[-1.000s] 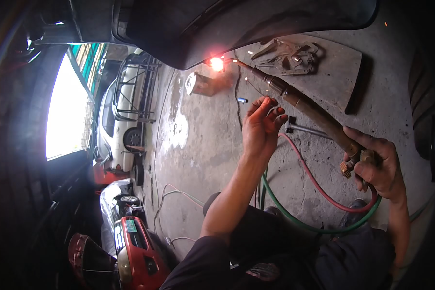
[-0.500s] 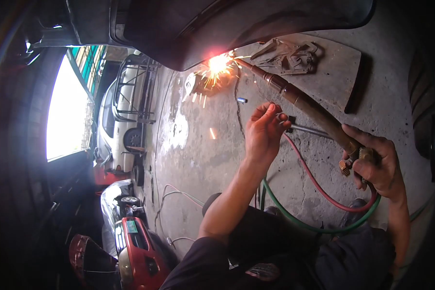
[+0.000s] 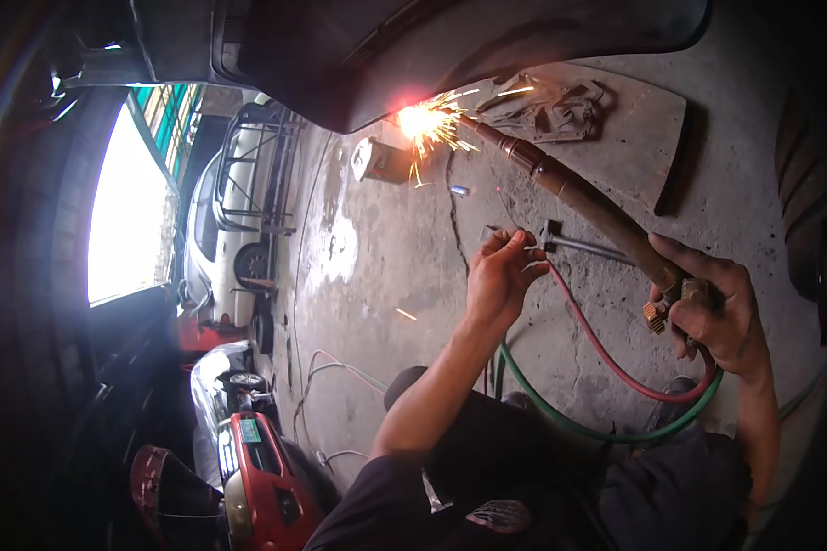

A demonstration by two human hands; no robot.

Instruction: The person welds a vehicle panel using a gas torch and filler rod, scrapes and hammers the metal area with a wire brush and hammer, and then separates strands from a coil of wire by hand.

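Sparks are being thrown at the edge of a dark panel, beside the tip of a gas torch being clasped by the right hand; a thin wire is being pinched in the left hand.

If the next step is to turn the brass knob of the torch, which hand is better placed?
Probably the right hand: it grips the torch at the handle end, and the brass knob lies just beside it. The left hand is farther from the knob and seems to pinch a thin rod.
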